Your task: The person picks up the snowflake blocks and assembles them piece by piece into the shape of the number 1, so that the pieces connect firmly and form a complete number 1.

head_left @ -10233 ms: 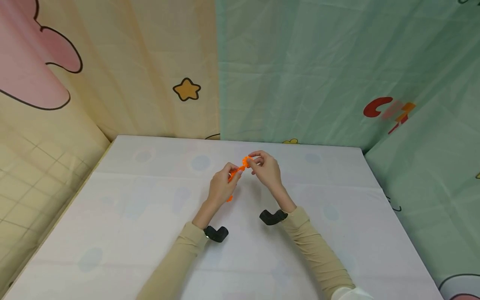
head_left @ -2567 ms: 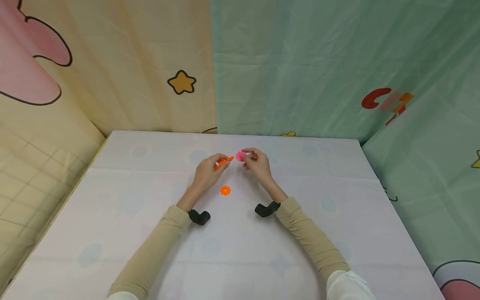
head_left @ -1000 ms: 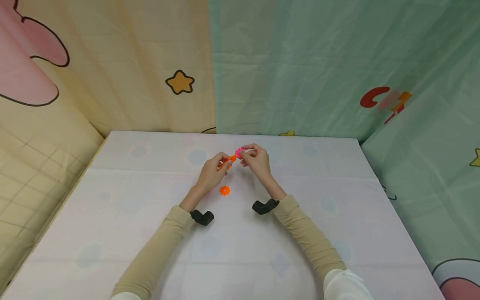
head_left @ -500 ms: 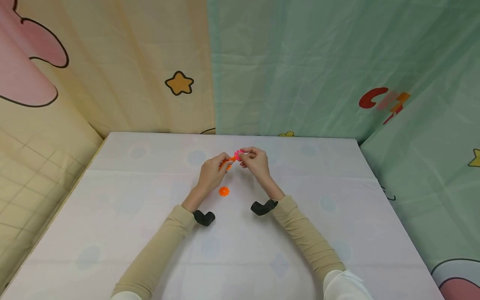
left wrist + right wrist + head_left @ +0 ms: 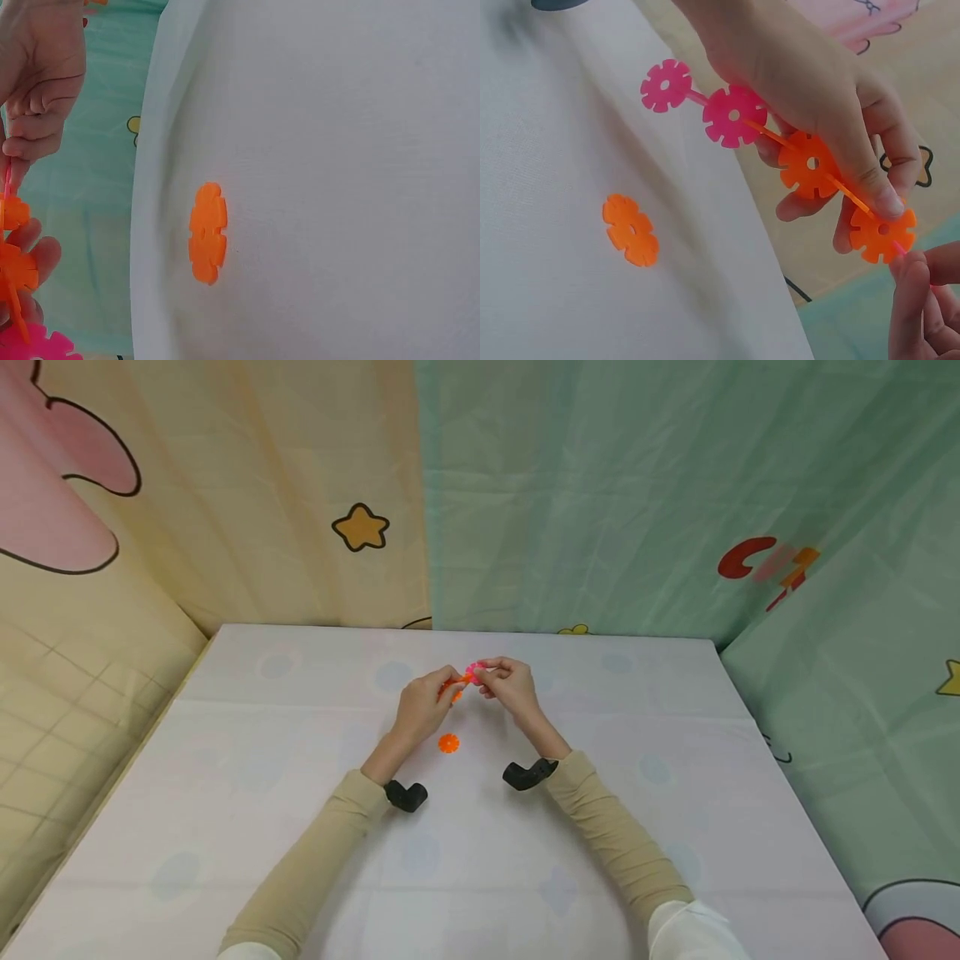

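My left hand point(image 5: 422, 703) pinches a chain of interlocking snowflake discs between thumb and fingers. In the right wrist view the chain runs from pink discs point(image 5: 735, 116) to orange discs point(image 5: 802, 176), joined slot to slot, some seen edge-on. At its far end, thumb and fingertips of my right hand point(image 5: 513, 687) pinch a pink disc point(image 5: 472, 672). That disc's edge meets the end orange disc point(image 5: 883, 234) at its rim; the fingers hide most of it in the right wrist view. A loose orange disc point(image 5: 448, 743) lies flat on the table below the hands.
A pale patterned cloth covers the table point(image 5: 300, 827). Behind its far edge hang printed curtains point(image 5: 570, 527), cream on the left and green on the right. Black curved wrist mounts point(image 5: 406, 796) stick inward from both forearms, low over the cloth.
Ten seconds ago my right hand held an orange disc at the chain's end. Later it held the pink disc apart from the chain; over the last second the two have come together.
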A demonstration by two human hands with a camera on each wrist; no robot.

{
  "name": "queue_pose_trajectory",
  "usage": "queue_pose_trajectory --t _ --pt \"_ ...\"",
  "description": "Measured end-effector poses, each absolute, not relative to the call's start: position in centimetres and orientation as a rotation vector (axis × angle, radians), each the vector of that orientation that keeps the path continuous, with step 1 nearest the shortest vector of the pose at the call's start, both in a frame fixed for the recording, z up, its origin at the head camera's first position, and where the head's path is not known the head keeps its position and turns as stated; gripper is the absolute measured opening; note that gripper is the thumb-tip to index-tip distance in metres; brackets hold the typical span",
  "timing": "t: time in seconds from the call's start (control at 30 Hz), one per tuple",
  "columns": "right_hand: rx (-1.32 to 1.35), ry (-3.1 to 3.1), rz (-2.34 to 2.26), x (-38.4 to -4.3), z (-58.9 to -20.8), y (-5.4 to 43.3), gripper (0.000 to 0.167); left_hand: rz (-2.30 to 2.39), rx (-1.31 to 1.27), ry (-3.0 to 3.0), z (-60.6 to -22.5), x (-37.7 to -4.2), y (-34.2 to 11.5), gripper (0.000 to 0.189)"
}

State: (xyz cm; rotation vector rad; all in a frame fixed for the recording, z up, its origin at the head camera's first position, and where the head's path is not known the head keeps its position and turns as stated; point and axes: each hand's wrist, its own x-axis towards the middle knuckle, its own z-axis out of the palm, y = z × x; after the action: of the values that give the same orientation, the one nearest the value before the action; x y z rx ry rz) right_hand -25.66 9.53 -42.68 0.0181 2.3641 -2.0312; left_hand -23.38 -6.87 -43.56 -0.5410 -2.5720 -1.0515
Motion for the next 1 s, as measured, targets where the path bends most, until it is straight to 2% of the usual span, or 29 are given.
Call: queue_pose_trajectory --t 0.43,0.7,1.0 --pt "-0.028 2.382 -1.850 -25.6 -42.7 10.3 0.028 -1.021 -0.507 -2.614 -44.0 -23.4 -7.3 0.025" --pt "-0.027 2.377 -1.841 -25.4 -43.1 10.6 0.028 -0.998 -0.498 -2.664 -44.4 -23.3 -7.3 0.041" --pt "-0.056 2.447 -1.871 -24.8 -43.6 10.8 0.023 -0.962 -0.483 -2.658 -44.4 -23.1 -7.6 0.039"
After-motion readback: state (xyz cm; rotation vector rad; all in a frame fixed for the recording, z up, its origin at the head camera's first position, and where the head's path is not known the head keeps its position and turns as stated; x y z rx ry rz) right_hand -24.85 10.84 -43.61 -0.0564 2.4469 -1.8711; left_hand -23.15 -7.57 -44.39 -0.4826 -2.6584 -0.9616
